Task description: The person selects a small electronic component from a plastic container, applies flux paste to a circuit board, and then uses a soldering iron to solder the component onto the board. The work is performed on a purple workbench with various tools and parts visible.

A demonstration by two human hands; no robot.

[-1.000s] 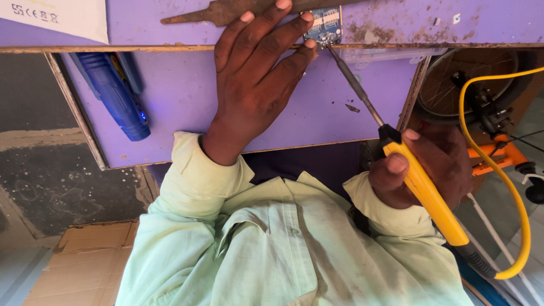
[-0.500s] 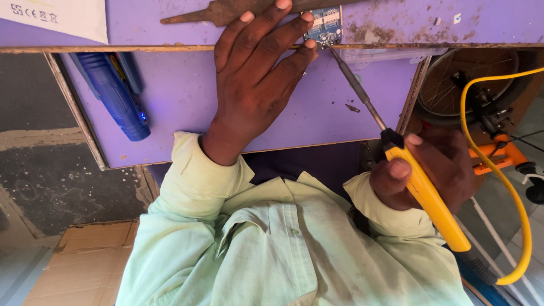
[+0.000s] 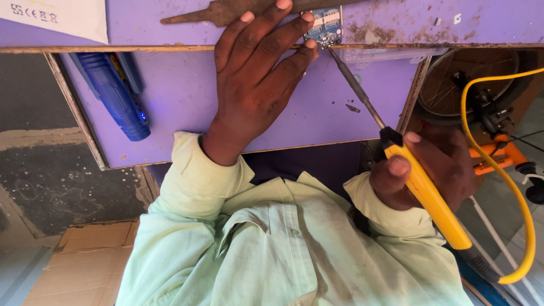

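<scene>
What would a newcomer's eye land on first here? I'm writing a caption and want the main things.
First, the yellow-handled soldering iron, gripped in the right hand at centre right, its tip reaching up to a small blue circuit board at the top edge. The left hand lies spread on the purple worktop, fingertips pinning that board. A yellow cable loops down the right side.

Purple bench (image 3: 187, 96), top far, scuffed, brown stains (image 3: 374, 28) far right. Wooden edge strip (image 3: 170, 49) along front. Purple panel below, framed in bare wood. Blue tube-shaped thing (image 3: 113, 96) tucked under bench at left. White paper sheet (image 3: 62, 17) far left corner. Floor left: dark grey concrete (image 3: 51, 187), speckled, pale patch. Flattened cardboard (image 3: 85, 255) near left. Right: spoked wheel (image 3: 453, 85), orange frame (image 3: 498, 156), pale tiles. Even daylight, soft shadows.
</scene>
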